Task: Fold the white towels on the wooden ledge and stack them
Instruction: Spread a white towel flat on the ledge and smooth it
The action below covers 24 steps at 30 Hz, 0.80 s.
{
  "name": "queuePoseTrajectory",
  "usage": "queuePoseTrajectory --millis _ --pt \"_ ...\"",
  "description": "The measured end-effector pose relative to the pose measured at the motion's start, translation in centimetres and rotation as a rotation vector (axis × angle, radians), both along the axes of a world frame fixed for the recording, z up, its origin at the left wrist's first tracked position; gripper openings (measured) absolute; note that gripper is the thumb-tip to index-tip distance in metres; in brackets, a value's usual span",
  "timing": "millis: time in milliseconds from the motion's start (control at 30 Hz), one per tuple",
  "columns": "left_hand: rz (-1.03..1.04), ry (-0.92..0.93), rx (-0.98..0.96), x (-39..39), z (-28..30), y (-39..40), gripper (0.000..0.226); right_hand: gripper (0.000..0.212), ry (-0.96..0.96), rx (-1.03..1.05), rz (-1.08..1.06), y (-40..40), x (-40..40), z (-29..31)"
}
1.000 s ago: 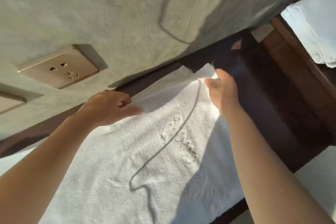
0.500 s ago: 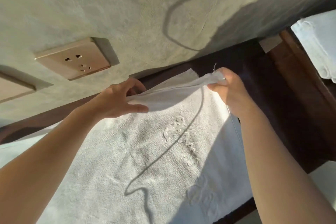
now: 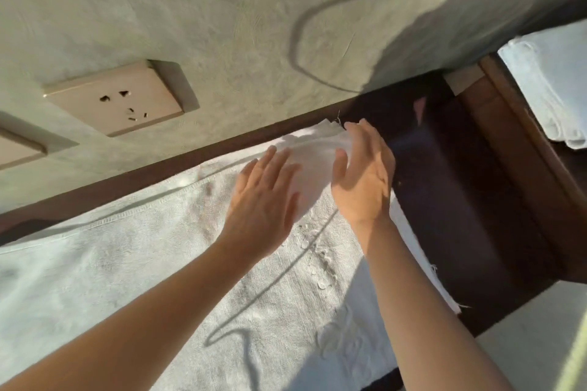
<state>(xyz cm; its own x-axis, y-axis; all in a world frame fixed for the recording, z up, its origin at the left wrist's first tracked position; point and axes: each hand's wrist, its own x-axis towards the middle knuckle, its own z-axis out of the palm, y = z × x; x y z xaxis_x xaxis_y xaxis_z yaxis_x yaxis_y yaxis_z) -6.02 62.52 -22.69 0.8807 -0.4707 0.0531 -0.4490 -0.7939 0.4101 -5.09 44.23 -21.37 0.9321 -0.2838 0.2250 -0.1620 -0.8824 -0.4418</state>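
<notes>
Wall (image 3: 222, 9): one, green textured plaster, backing the ledge; crossed by a looping cord shadow.
White towel (image 3: 143, 279): one spread flat across the wooden ledge, far hem running along the wall's foot, right end stopping short of the bare wood; embossed lettering near the middle and a raised motif near the front edge. Laid out flat most likely so a fold lands square.
Wooden ledge (image 3: 460, 216): one, dark brown, bare to the right of the towel; serving as the folding surface.
Folded towels (image 3: 546, 82): one small white pile at upper right, on a separate raised wooden surface, well apart from the spread towel; layers too blurred to count. Probably the stack in progress.
Wall socket (image 3: 116, 98): one full beige plate; edge of a second plate at the far left border.
Left hand (image 3: 263, 197): one, fingers straight and together, palm down over the towel's far right part, gripping nothing; contact with cloth hard to confirm through blur. Posed as if to smooth the layer flat.
Right hand (image 3: 365, 174): one, fingers extended and relaxed, tips at the towel's far right corner, holding nothing; looks set to line up or press down that corner.
Loose threads: a few, at the far corner and the right edge.
</notes>
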Motion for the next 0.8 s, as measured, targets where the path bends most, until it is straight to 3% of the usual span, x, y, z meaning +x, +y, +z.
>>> queuePoseTrajectory --millis 100,200,333,400,500,700,800 --pt "-0.042 0.034 0.175 -2.8 -2.1 -2.3 0.067 0.052 0.284 -0.155 0.242 -0.9 -1.4 -2.8" --pt "-0.048 0.030 0.222 -2.5 -2.6 -2.0 0.069 0.059 0.449 -0.207 0.164 -2.1 0.2 -3.3" --pt "0.043 0.036 0.182 -4.5 -1.9 -1.4 0.060 0.058 0.348 -0.148 -0.018 -1.6 0.0 -1.9" --pt "0.114 0.088 0.175 -7.3 -1.5 -0.5 0.064 0.057 0.266 -0.169 0.151 -0.5 -2.8 -2.0" --pt "0.121 0.100 0.251 -9.5 -1.3 0.8 0.070 0.055 0.311 -0.292 0.426 -0.6 -4.5 -3.4" --pt "0.136 0.131 0.287 -9.5 -1.4 0.5 0.072 0.058 0.368 -0.182 0.124 -2.2 -1.0 -2.7" --pt "0.157 0.127 0.263 -9.9 -1.6 0.5 0.070 0.056 0.274 -0.176 0.346 1.0 -5.6 -2.4"
